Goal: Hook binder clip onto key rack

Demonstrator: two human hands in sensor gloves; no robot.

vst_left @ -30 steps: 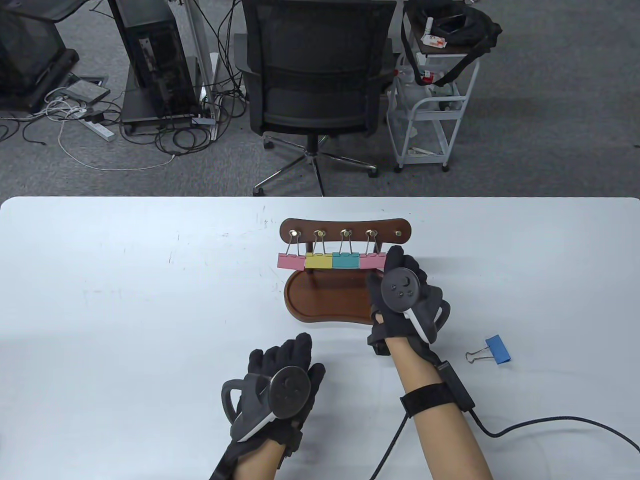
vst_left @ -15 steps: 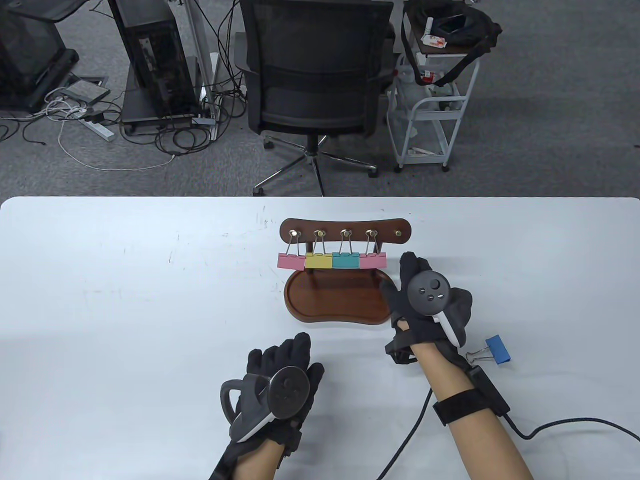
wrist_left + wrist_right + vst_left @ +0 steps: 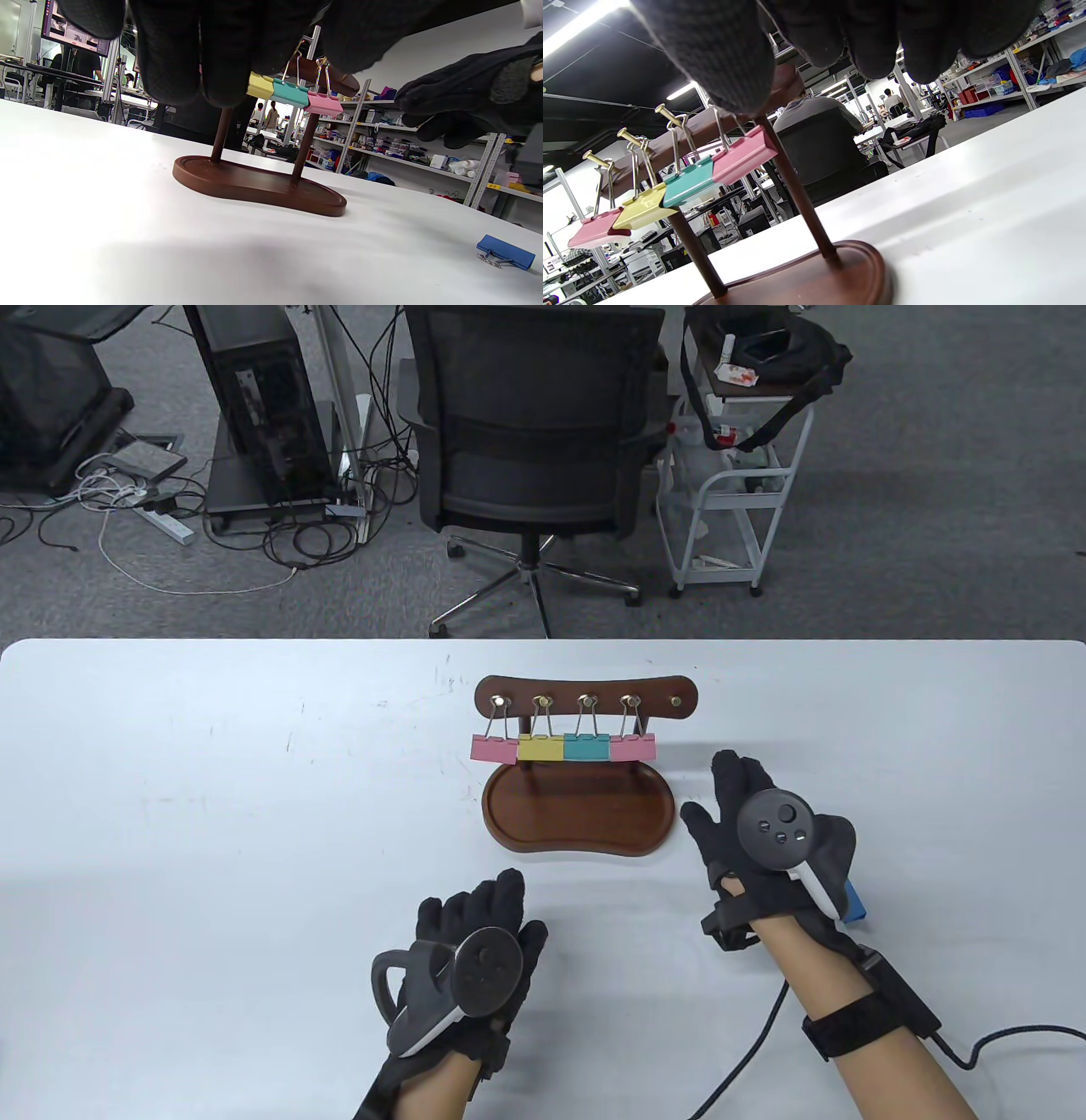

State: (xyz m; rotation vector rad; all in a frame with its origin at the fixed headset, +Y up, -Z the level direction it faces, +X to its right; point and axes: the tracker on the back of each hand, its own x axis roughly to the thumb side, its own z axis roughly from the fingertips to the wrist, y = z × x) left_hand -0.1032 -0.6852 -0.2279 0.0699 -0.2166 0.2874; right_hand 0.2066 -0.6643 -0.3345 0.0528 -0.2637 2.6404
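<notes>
A brown wooden key rack (image 3: 587, 697) stands mid-table on an oval base (image 3: 579, 819). Several binder clips hang from its hooks: pink (image 3: 493, 748), yellow (image 3: 540, 747), teal (image 3: 585, 747) and pink (image 3: 632, 747). The rightmost hook (image 3: 676, 701) is bare. A blue binder clip (image 3: 855, 902) lies on the table, mostly hidden under my right hand (image 3: 768, 836); it shows whole in the left wrist view (image 3: 505, 252). My right hand is empty, fingers spread, right of the base. My left hand (image 3: 475, 937) rests on the table near the front, holding nothing.
An office chair (image 3: 530, 432) and a white cart (image 3: 736, 475) stand beyond the table's far edge. My right wrist's cable (image 3: 1010, 1037) trails across the table at the front right.
My right hand has drawn back from the right pink clip and moved right and toward me, now covering most of the blue clip. My left hand has stayed put.
</notes>
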